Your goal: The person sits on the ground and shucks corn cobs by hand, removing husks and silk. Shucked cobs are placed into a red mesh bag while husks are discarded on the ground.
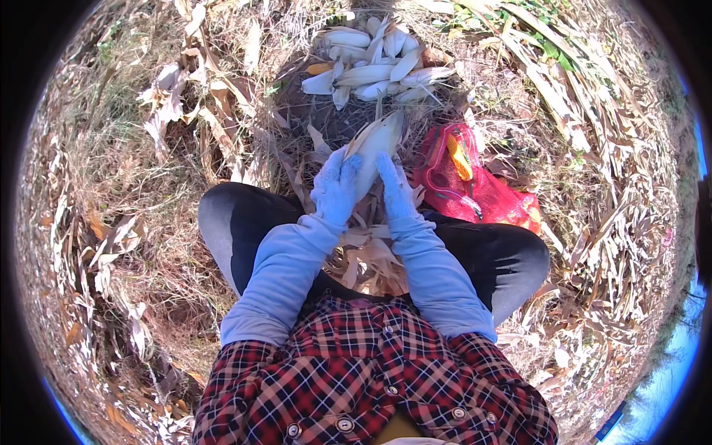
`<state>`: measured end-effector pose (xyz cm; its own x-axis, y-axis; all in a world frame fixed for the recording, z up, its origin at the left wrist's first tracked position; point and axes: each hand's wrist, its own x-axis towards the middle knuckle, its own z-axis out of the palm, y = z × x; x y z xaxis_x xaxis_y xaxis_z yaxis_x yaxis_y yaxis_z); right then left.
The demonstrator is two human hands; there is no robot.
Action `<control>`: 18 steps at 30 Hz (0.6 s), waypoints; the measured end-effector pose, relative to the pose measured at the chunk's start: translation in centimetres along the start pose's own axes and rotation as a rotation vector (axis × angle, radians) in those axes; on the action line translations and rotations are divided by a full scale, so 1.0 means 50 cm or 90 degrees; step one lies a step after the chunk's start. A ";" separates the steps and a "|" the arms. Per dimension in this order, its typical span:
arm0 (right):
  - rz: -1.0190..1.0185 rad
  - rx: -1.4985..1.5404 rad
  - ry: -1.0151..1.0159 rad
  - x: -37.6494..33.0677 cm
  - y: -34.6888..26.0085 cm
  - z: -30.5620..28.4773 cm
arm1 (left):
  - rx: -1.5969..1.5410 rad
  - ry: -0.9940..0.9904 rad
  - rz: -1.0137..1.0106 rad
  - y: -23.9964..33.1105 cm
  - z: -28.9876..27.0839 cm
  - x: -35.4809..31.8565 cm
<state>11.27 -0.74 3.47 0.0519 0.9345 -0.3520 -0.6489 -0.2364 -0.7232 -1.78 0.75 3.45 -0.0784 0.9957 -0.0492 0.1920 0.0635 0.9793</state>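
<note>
An ear of corn (382, 141) in its pale, dry husk is held upright between my two gloved hands, its tip pointing away from me. My left hand (337, 185) wraps the husk's left side, fingers on its front. On the opposite side my right hand (395, 185) grips it lower down, thumb against the husk. Both hands wear light-blue gloves below long blue sleeve covers. Just past the ear lies a pile of husked-over corn ears (371, 70), with one bare yellow cob (320, 68) showing at its left.
A red mesh bag (482, 193) slumps by my right knee, with a yellow cob (460, 157) at its mouth and more orange-yellow inside. Loose husks (367, 259) lie between my crossed legs. Dry stalks (549, 81) and straw (133, 193) cover the ground around me.
</note>
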 end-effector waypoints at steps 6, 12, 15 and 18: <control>-0.045 0.006 0.009 -0.020 -0.004 0.033 | 0.120 0.081 0.127 -0.017 0.000 0.007; -0.042 0.095 0.015 -0.004 0.019 -0.009 | -0.304 0.120 -0.152 -0.033 0.002 0.026; -0.056 0.184 0.050 0.011 0.031 -0.023 | -0.296 0.118 -0.097 -0.028 0.008 0.022; 0.063 0.197 0.006 0.010 0.045 -0.038 | -0.360 0.057 -0.085 -0.026 0.008 0.018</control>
<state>11.28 -1.31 0.53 -0.0171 0.9084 -0.4177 -0.8511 -0.2325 -0.4707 -1.71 1.57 2.05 -0.1530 0.9705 -0.1864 -0.3744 0.1176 0.9198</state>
